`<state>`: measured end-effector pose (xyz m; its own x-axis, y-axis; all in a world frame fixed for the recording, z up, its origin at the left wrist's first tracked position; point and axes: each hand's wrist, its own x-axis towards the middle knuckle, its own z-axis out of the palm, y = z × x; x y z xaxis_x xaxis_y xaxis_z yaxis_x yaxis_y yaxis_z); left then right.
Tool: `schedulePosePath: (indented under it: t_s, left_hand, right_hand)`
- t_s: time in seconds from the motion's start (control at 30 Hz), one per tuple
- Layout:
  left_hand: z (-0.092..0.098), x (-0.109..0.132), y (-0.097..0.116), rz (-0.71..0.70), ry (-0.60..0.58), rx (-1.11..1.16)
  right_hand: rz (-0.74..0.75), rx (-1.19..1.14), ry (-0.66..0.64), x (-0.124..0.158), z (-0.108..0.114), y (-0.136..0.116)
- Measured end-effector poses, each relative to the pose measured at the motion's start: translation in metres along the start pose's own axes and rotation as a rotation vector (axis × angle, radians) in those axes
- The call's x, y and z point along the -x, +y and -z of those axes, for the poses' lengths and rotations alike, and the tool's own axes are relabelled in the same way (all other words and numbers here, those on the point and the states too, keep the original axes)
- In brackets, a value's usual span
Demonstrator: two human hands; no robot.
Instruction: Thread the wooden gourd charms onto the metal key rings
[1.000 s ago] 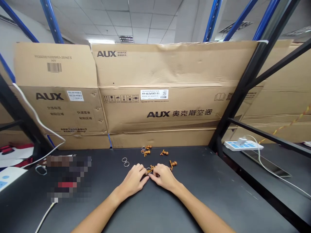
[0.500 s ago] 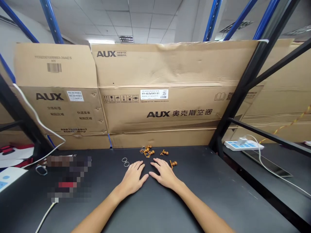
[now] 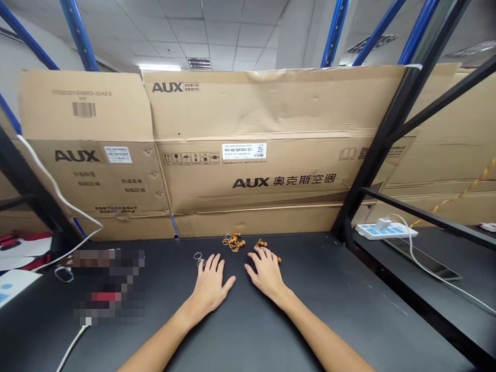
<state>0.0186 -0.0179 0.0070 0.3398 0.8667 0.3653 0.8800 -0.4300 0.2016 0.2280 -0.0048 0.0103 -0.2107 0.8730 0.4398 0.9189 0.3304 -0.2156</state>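
My left hand [image 3: 211, 281] lies flat and open on the black tabletop [image 3: 310, 315], its fingertips at a pair of small metal rings [image 3: 198, 256]. One ring is partly hidden by the fingers. My right hand [image 3: 265, 274] rests open, with its fingertips beside a small wooden gourd charm [image 3: 279, 260] that they mostly cover. Between and ahead of my hands lie a tangled cluster of wooden gourd charms with a ring [image 3: 233, 242] and a single gourd charm [image 3: 261, 243].
Large cardboard AUX cartons [image 3: 248, 170] stand along the table's far edge. A black steel rack post [image 3: 372, 160] rises at the right, beside a white power strip [image 3: 385, 231] with a cable. A pixelated blurred patch [image 3: 108, 284] covers part of the table's left side.
My hands have parted and moved forward since the earliest frame, when they met around a charm and ring. That charm now lies in the far cluster, and my right fingers cover the nearby charm.
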Motion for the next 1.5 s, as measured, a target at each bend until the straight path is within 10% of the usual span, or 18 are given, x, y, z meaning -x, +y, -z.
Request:
schedulePosePath:
  t_s: [0.2,0.53,1.5]
  left_hand:
    - [0.007,0.001,0.003,-0.100,-0.029,0.068]
    - [0.003,0.001,-0.001,-0.203,0.044,0.174]
    - [0.010,-0.005,0.000,-0.197,0.023,0.229]
  right_hand:
    - [-0.212,0.136,-0.023,0.005,0.000,0.000]
    - [0.125,-0.430,0.138,0.004,-0.004,-0.007]
    - [0.172,-0.426,-0.091,0.006,0.005,-0.005]
